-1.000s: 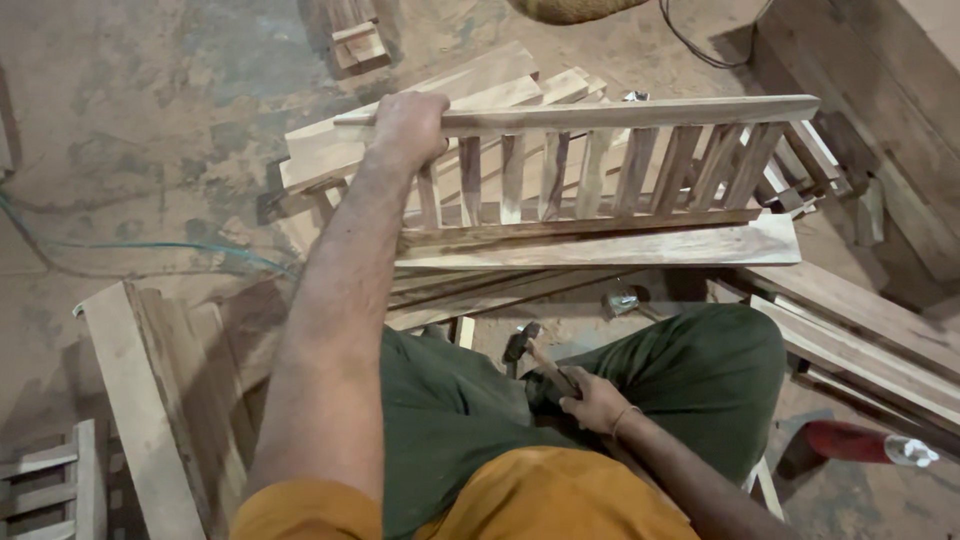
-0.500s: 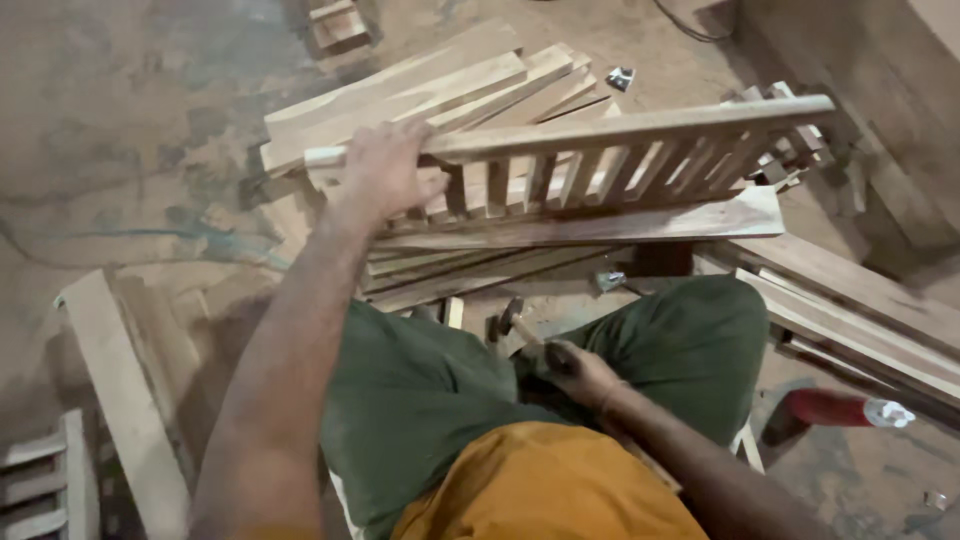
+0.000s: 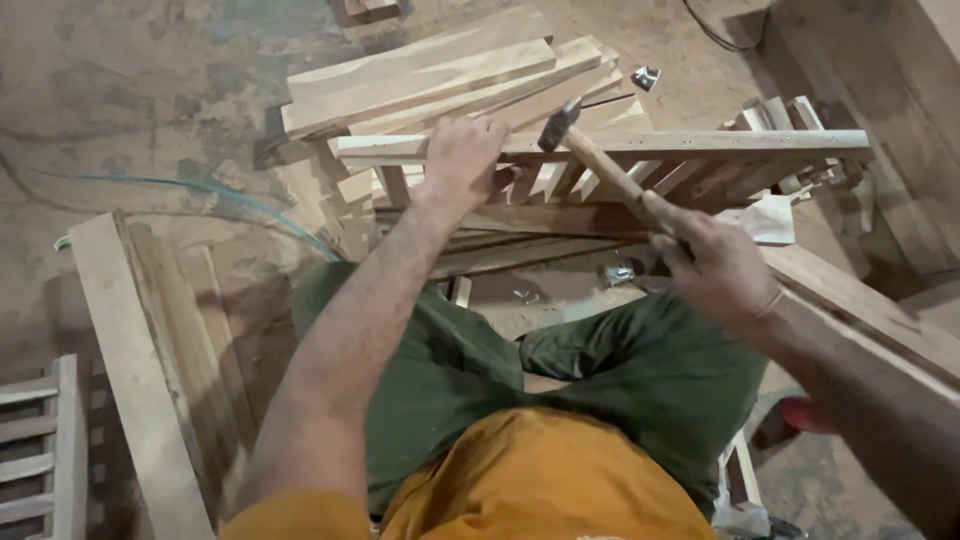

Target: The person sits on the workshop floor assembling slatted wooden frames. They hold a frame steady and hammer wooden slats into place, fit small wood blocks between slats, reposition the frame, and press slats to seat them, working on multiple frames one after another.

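Observation:
My left hand grips the top rail of a wooden slatted frame that stands on edge in front of my knees. My right hand is shut on the wooden handle of a hammer. The hammer's dark metal head is raised just above the rail, close to the right of my left hand. The frame's short slats run down to a lower rail. I sit low, with green trousers and an orange shirt in view.
A stack of planks lies behind the frame. A long wooden frame rests on the dirt floor at my left, and another slatted piece sits at the lower left. A green hose crosses the floor. Boards lie at my right.
My right hand has lifted the hammer from my lap up to the top rail. My left hand has kept hold of the rail, and the view has shifted closer.

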